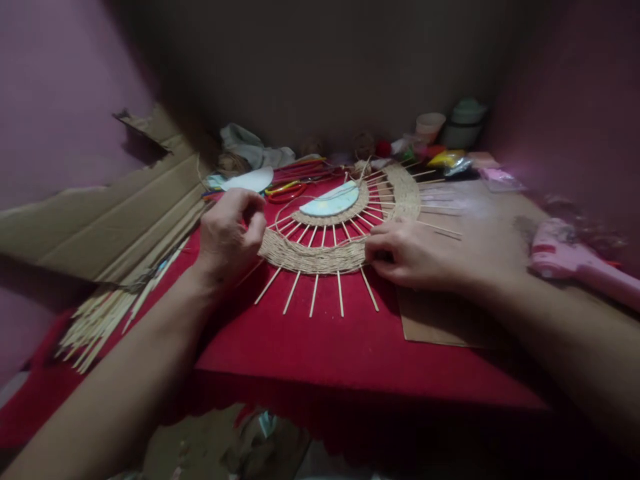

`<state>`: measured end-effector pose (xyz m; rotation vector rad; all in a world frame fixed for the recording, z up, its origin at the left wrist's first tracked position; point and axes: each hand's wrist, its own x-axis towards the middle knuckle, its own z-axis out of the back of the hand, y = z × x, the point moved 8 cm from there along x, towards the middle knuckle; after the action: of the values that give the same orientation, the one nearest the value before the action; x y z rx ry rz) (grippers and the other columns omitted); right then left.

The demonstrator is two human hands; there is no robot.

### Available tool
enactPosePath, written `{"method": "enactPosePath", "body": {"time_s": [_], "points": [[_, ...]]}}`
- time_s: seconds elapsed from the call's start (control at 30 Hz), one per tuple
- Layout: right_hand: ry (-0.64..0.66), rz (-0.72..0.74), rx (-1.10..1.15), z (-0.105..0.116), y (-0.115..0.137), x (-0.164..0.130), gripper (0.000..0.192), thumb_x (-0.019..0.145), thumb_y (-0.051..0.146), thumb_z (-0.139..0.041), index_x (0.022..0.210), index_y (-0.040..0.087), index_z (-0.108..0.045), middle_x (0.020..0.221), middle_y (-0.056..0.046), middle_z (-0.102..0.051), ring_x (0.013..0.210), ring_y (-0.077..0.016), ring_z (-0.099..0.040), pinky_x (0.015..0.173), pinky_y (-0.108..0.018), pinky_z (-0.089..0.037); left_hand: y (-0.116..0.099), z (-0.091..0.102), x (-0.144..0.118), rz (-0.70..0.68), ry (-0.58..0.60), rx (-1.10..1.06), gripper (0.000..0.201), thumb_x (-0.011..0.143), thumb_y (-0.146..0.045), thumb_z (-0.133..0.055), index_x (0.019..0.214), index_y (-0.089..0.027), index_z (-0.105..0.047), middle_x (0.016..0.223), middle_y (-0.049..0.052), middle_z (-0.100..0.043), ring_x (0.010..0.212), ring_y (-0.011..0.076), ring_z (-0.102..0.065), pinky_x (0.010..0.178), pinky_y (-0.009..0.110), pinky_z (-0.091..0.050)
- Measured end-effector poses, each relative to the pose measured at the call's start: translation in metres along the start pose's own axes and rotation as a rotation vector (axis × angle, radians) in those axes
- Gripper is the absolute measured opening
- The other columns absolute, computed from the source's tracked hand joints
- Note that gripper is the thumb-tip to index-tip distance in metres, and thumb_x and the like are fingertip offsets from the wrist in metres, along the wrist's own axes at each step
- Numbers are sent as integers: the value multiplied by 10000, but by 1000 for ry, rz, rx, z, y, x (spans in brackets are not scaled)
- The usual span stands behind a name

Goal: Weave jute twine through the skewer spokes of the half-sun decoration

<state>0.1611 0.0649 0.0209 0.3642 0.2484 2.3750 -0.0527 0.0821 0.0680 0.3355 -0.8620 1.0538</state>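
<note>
A round craft piece [330,230] of wooden skewers radiating from a pale blue centre disc [333,199], with bands of jute twine woven through them, lies on the red cloth [320,347]. My left hand [230,233] sits at its left edge, fingers pinched together on the twine strand. My right hand [415,253] presses down on the woven outer band at the lower right, fingers closed on the twine and skewers.
Loose skewers [115,307] and torn cardboard [100,213] lie at the left. Red scissors [287,192] and a white disc [250,180] sit behind the piece. A pink glue gun [575,260] is at the right; cups and small packets stand at the back. Brown card [440,320] lies under my right wrist.
</note>
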Motion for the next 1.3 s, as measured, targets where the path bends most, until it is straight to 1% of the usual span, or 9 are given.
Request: {"method": "enactPosePath", "body": {"time_s": [0.13, 0.23, 0.3, 0.4, 0.5, 0.63, 1.0, 1.13, 1.3], "points": [[-4, -118, -20, -1, -1, 2, 109, 746, 122, -510, 685, 170, -585, 739, -34, -617, 739, -155, -506, 736, -333, -304, 48, -5, 3, 166, 3, 146, 130, 802, -175, -502, 891, -154, -594, 809, 52, -631, 686, 145, -548, 676, 285, -439], [-36, -240, -82, -4, -4, 1, 129, 765, 136, -494, 711, 171, -607, 798, -61, -646, 811, -202, -526, 706, -351, -261, 78, -16, -2, 320, 155, 258, 215, 867, -247, -429, 949, -150, -602, 868, 87, -668, 762, 184, -594, 729, 306, -440], [-89, -257, -121, -7, -3, 0, 146, 790, 146, -474, 750, 170, -612, 848, -73, -658, 849, -222, -533, 707, -357, -239, 88, -25, -7, 376, 266, 282, 269, 886, -295, -401, 948, -149, -618, 872, 99, -686, 784, 196, -613, 740, 303, -439], [-122, -195, -141, -13, -1, 0, 132, 800, 154, -480, 749, 165, -602, 857, -70, -658, 838, -214, -533, 720, -357, -234, 93, -33, -12, 397, 335, 284, 320, 885, -358, -396, 901, -164, -650, 820, 78, -703, 753, 188, -629, 719, 276, -439], [-192, -195, -149, -13, -3, 0, 120, 799, 156, -499, 724, 167, -592, 841, -61, -650, 839, -208, -532, 753, -367, -237, 95, -38, -15, 412, 368, 320, 372, 892, -406, -370, 924, -178, -663, 828, 68, -712, 760, 186, -641, 709, 263, -437], [-205, -219, -150, -14, 0, 0, 117, 809, 170, -497, 766, 159, -605, 870, -76, -646, 857, -218, -527, 787, -381, -247, 95, -40, -20, 423, 414, 411, 423, 902, -449, -338, 985, -189, -661, 844, 86, -715, 778, 220, -651, 678, 281, -425], [-287, -187, -131, -16, 4, -2, 49, 787, 183, -539, 762, 177, -581, 862, -74, -623, 857, -221, -481, 814, -389, -275, 99, -43, -28, 373, 528, 551, 437, 928, -436, -282, 998, -180, -629, 772, 92, -679, 711, 248, -637, 597, 292, -359], [-298, -184, -133, -16, 4, -2, 47, 781, 173, -541, 743, 183, -566, 827, -58, -609, 811, -208, -467, 797, -382, -283, 103, -48, -32, 351, 588, 538, 441, 927, -443, -272, 1005, -189, -624, 779, 76, -678, 703, 241, -630, 577, 287, -347], [-308, -167, -148, -14, 5, -2, 56, 780, 165, -544, 729, 184, -558, 812, -53, -605, 783, -200, -458, 781, -375, -285, 104, -48, -32, 386, 591, 493, 416, 921, -440, -295, 998, -203, -628, 780, 66, -679, 702, 230, -630, 589, 281, -363]]}}
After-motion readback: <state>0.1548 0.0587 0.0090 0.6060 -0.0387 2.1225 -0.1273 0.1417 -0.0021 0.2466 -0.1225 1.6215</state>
